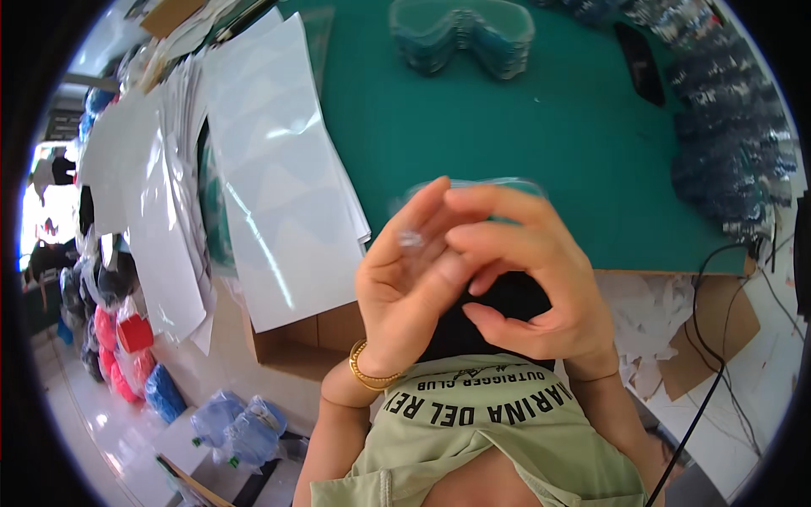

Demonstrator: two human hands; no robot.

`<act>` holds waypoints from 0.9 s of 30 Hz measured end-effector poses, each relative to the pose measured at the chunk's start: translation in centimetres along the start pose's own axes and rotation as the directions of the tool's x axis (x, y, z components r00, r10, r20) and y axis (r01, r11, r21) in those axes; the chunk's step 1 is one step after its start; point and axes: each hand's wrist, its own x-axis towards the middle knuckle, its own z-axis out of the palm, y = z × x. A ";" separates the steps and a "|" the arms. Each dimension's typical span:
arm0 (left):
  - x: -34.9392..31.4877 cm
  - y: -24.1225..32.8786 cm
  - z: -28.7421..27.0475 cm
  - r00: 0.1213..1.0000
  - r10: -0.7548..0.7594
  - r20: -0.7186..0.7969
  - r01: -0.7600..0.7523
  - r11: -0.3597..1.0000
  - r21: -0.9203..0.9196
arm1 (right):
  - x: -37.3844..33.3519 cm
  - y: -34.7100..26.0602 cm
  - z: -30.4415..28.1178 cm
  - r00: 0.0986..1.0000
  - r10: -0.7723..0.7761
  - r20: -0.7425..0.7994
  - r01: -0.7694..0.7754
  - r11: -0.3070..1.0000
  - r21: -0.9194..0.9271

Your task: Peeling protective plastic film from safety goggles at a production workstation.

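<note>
My left hand [405, 279], with a gold bracelet [368, 368] at its wrist, is half curled, its thumb and fingers closed on a clear plastic goggle lens [498, 181]. Only the lens's thin upper rim and a shiny bit near the palm show; the hands cover most of it. From the right, my right hand [549, 270] meets the left, index and middle fingertips bent against the left fingers and thumb. What those right fingertips pinch is too small and blurred to make out. Farther off on the green table lies a stack of clear goggle lenses [462, 38].
White sheets with lens-shaped outlines [270, 169] overhang the green table [583, 152] at left. A dark phone-like object [639, 63] lies at far right, beside piled clear-blue lenses [731, 144]. Cables [718, 338] hang at right; an open cardboard box [304, 342] sits below the table's edge.
</note>
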 end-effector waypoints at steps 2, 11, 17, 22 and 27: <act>0.9 -0.3 0.1 0.999 -0.040 0.008 0.040 0.995 -0.094 | -0.9 -0.3 -1.2 0.964 0.267 0.022 -0.257 0.901 0.350; 1.5 -0.6 -1.2 0.990 -0.061 0.129 0.112 0.894 -0.434 | -1.4 1.6 -3.7 0.813 0.583 -0.021 -0.574 0.806 0.146; 2.0 0.1 -0.6 0.990 -0.051 -0.128 0.046 0.998 -0.049 | -1.6 2.9 -3.3 0.866 0.444 -0.230 -0.400 0.891 0.214; 2.3 -0.2 -0.4 0.956 0.084 -0.280 0.038 0.914 0.403 | -1.9 3.6 -3.7 0.878 0.400 -0.262 -0.349 0.911 0.222; 2.5 0.2 0.1 0.921 0.171 -0.349 0.094 0.773 0.627 | -1.6 3.9 -3.6 0.709 0.684 -0.173 -0.517 0.670 0.533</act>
